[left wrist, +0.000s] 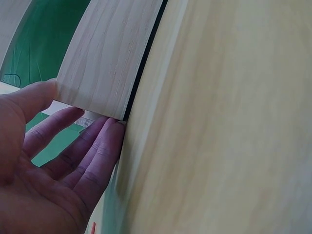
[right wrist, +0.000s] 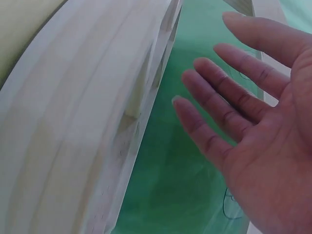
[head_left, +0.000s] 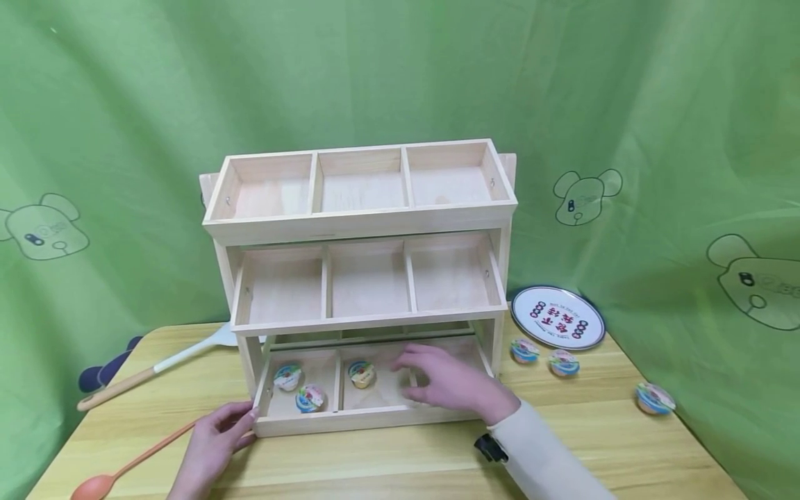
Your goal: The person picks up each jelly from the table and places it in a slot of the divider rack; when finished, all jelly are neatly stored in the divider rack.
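Observation:
A three-tier wooden rack point(head_left: 359, 223) stands on the table. In its bottom tray, two small jelly cups point(head_left: 288, 377) with printed lids lie in the left compartment. A yellowish jelly cup point(head_left: 362, 374) lies in the middle one. My left hand point(head_left: 215, 441) touches the bottom tray's left front corner, its thumb and fairly straight fingertips against the board's end point(left wrist: 105, 63). Over the middle and right of this tray hovers my right hand point(head_left: 446, 378), fingers spread and slightly bent. The right wrist view shows nothing in that hand's palm point(right wrist: 263, 146).
Right of the rack are three more jelly cups point(head_left: 564, 362) and a round printed plate point(head_left: 558, 317). On the left lie a wooden-handled white utensil point(head_left: 169, 361), an orange spoon point(head_left: 94, 487) and a dark blue object point(head_left: 103, 371). Green curtains point(head_left: 375, 69) hang behind.

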`<state>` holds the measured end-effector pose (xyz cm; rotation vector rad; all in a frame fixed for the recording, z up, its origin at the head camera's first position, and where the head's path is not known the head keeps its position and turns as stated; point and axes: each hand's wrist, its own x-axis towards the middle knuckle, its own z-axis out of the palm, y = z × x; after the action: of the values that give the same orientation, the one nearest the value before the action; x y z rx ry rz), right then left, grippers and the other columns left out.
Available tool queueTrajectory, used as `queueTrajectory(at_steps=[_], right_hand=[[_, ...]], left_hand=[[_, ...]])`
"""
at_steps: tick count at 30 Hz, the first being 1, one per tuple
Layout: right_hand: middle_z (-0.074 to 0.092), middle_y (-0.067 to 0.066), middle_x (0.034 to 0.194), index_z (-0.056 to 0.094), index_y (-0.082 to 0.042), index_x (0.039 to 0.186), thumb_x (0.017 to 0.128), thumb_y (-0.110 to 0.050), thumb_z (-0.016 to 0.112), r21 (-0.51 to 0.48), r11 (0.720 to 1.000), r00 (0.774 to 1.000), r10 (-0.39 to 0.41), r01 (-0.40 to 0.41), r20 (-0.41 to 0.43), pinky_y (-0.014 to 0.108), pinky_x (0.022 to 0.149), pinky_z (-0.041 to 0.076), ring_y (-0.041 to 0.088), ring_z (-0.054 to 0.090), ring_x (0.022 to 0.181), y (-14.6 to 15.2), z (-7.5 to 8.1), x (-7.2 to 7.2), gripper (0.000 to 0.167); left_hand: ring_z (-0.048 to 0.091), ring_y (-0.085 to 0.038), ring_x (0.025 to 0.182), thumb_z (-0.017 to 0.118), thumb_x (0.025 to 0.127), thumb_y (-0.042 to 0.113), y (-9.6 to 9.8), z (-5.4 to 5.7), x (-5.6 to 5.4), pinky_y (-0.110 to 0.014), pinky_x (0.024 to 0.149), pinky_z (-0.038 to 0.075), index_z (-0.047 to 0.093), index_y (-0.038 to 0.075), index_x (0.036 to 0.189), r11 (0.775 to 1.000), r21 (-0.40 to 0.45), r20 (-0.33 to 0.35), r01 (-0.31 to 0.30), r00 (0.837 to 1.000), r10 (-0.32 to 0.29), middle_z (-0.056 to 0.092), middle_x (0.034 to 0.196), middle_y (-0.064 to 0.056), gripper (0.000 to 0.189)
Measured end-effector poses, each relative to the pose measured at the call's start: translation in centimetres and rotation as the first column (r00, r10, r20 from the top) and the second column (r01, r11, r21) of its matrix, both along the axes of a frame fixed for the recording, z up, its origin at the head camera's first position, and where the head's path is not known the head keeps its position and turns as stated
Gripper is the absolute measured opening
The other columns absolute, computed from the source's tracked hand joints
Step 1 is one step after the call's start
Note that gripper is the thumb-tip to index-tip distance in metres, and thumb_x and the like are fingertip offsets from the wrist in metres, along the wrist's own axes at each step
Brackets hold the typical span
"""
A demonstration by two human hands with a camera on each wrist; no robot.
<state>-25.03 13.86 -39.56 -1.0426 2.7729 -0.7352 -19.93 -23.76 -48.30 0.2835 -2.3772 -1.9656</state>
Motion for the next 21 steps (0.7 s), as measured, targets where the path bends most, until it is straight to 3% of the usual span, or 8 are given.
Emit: queueTrajectory(at_steps=[11, 21], right_hand=[[0.053, 0.015, 0.138, 0.064, -0.010, 0.127, 0.087, -0.020, 0.074, -0.025, 0.998, 0.999, -0.054, 0.054, -0.003, 0.056, 0.110, 0.038, 0.037, 0.045, 0.129, 2.4, -0.1, 0.8, 0.043], [0.058, 0.010, 0.131, 0.064, -0.011, 0.126, 0.087, -0.019, 0.074, -0.037, 0.994, 0.994, -0.104, 0.104, -0.015, 0.057, 0.106, 0.043, 0.033, 0.052, 0.121, 4.9, 0.1, 1.5, 0.040]], left_hand=[[0.065, -0.021, 0.096, 0.064, 0.096, 0.008, 0.0, 0.2, 0.1, -0.033, 0.083, 0.061, 0.057, -0.014, 0.124, 1.000, -0.003, -0.006, -0.001, 1.000, 0.001, 0.059, 0.120, -0.027, 0.037], [0.065, -0.023, 0.099, 0.064, 0.096, 0.009, 0.0, 0.0, 0.1, -0.032, 0.082, 0.061, 0.057, -0.013, 0.124, 1.000, -0.002, 0.001, 0.001, 1.000, -0.001, 0.059, 0.121, -0.027, 0.037]])
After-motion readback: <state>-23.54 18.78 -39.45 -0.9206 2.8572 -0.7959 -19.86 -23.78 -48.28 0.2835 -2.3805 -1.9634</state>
